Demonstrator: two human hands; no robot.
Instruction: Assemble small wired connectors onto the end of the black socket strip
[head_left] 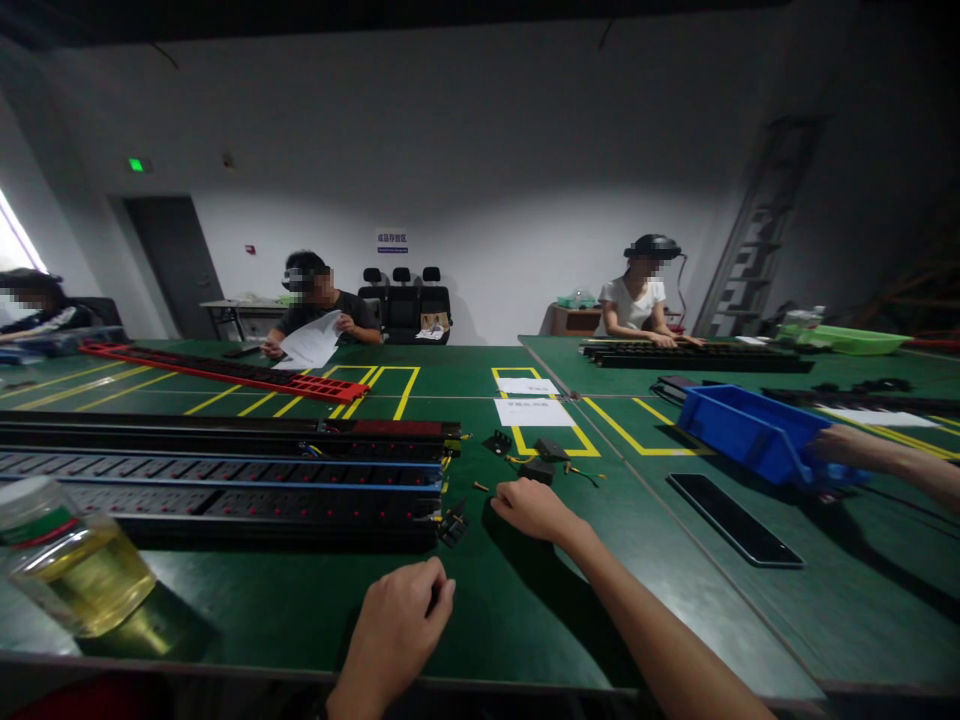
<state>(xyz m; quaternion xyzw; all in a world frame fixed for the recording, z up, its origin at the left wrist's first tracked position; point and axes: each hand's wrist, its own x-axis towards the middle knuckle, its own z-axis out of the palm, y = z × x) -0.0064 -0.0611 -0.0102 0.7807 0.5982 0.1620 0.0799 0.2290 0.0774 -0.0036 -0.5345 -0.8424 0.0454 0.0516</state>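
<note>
My right hand (534, 508) rests low over the green table with its fingers curled in; whatever they may hold is hidden. Just beyond it lie small black parts (551, 450), some with thin yellow wires. A tiny brass-coloured piece (480, 486) is left of the fingertips. Nearer to me, my left hand (401, 625) is a loose fist with nothing visible in it. Long black rails (300, 505) with rows of red dots stretch to the left, wires showing at their ends. Beside the nearest rail's end sits a small black bracket-like part (454, 523).
A bottle of yellow liquid (86, 575) stands front left. To the right are a dark phone (735, 518) and a blue bin (750, 430), touched by another person's hand (847, 447). Paper sheets (532, 412) and a red rail (330, 388) lie farther back. Several people sit around.
</note>
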